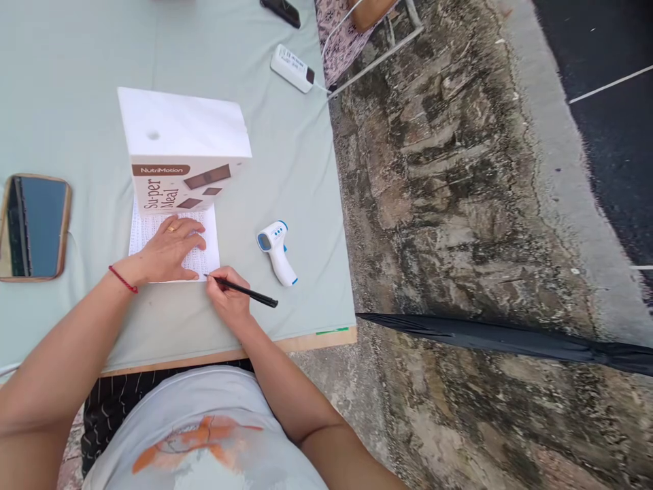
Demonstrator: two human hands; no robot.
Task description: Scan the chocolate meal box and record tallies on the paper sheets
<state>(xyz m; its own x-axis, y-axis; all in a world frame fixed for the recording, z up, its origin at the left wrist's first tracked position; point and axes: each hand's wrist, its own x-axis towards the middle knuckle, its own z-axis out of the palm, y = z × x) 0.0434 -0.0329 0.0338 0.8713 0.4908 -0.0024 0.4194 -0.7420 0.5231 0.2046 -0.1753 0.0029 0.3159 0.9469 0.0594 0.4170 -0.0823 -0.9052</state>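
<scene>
A sheet of paper (209,235) covered in small writing lies near the front edge of the table. My left hand (173,248) rests flat on it with the fingers spread, a ring on one finger. My right hand (228,292) grips a black pen (255,295), whose tip meets the sheet's lower right corner. Behind the paper stands a white and pinkish box (186,136) marked NutriMotion Super Meal; it hides the sheet's far end. To the right of my right hand lies a white and blue infrared thermometer (278,252), touched by neither hand.
A wood-rimmed device with a dark glossy face (38,224) lies at the left on the pale green tablecloth (306,170). Farther back are a white device with a cable (292,68) and a black object (281,11). Beyond the table's right edge is rough stone ground (433,170).
</scene>
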